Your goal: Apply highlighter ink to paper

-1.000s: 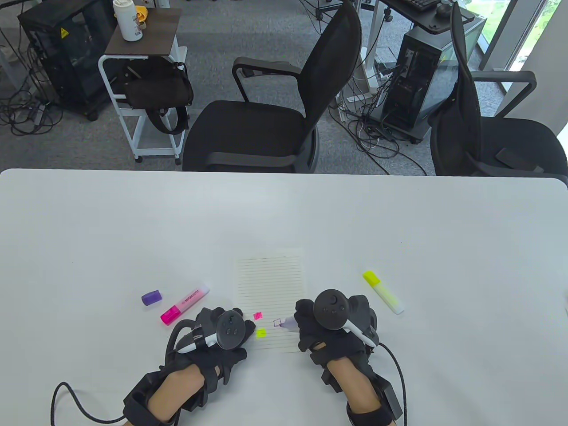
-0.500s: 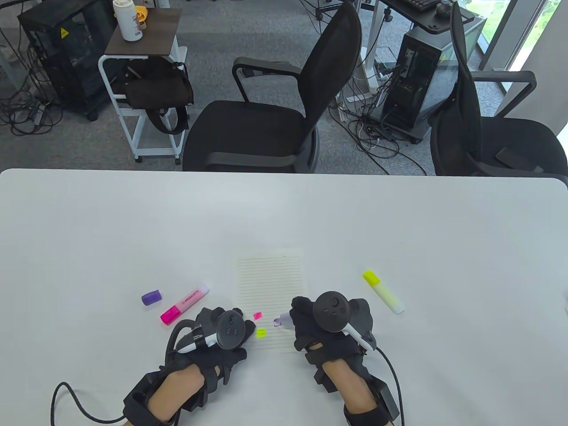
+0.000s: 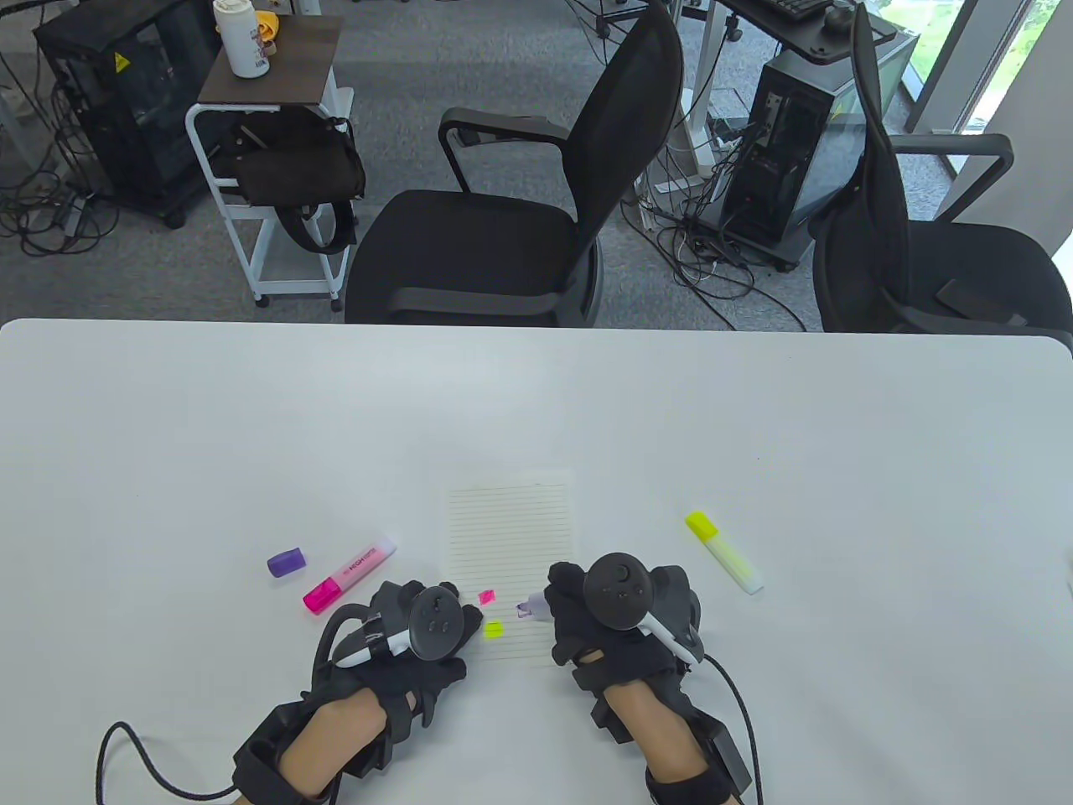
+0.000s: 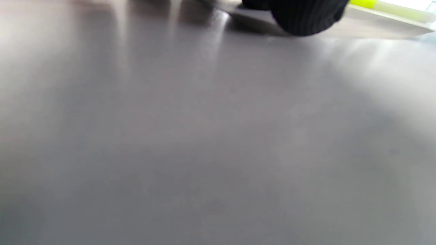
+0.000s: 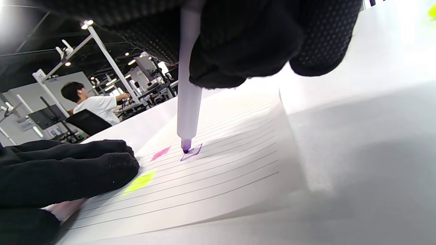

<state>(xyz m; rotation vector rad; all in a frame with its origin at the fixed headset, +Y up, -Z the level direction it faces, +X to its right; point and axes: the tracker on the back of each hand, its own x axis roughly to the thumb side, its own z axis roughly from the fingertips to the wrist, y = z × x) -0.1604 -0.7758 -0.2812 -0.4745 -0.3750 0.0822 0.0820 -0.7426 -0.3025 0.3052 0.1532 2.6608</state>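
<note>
A lined sheet of paper [image 3: 511, 537] lies on the white table [image 3: 754, 402]. It carries a pink patch [image 3: 486, 597], a yellow patch [image 3: 493, 628] and a purple square outline [image 3: 526, 610]. My right hand [image 3: 616, 608] grips an uncapped purple highlighter [image 5: 188, 102], its tip touching the purple outline [image 5: 191, 152] on the paper [image 5: 218, 170]. My left hand [image 3: 419, 629] rests flat on the paper's lower left corner, and its fingers [image 5: 68, 170] show beside the yellow patch [image 5: 139, 182] in the right wrist view.
A purple cap [image 3: 286, 561] and a capped pink highlighter [image 3: 349, 573] lie left of the paper. A capped yellow highlighter [image 3: 723, 552] lies to the right, also in the left wrist view [image 4: 388, 7]. Two black office chairs [image 3: 520, 210] stand behind the table.
My right hand has shifted slightly left and toward me with the purple highlighter, its tip staying at the purple outline. My left hand has not moved.
</note>
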